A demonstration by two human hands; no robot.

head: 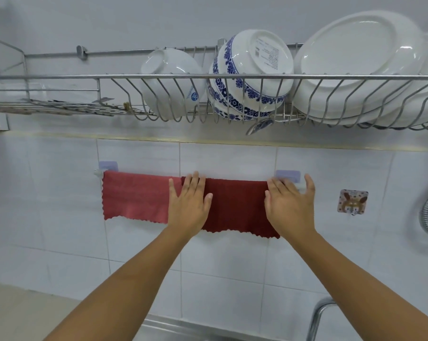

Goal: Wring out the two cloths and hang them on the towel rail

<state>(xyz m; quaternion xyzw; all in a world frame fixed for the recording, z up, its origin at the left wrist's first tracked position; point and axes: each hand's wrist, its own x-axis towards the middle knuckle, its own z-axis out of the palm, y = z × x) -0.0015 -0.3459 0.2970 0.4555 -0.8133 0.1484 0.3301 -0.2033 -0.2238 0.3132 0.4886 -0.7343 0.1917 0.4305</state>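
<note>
Nearest, the left hand (189, 204) lies flat and spread where the lighter red cloth (134, 196) meets the darker red cloth (235, 205); the right hand (290, 205) rests open on the darker cloth's right edge. Both cloths drape over the towel rail (98, 172). Smoothing outward should flatten them evenly. Above, the dish rack (60, 76) holds a white bowl (168, 77), a blue-patterned bowl (252, 70) and plates (355, 62).
</note>
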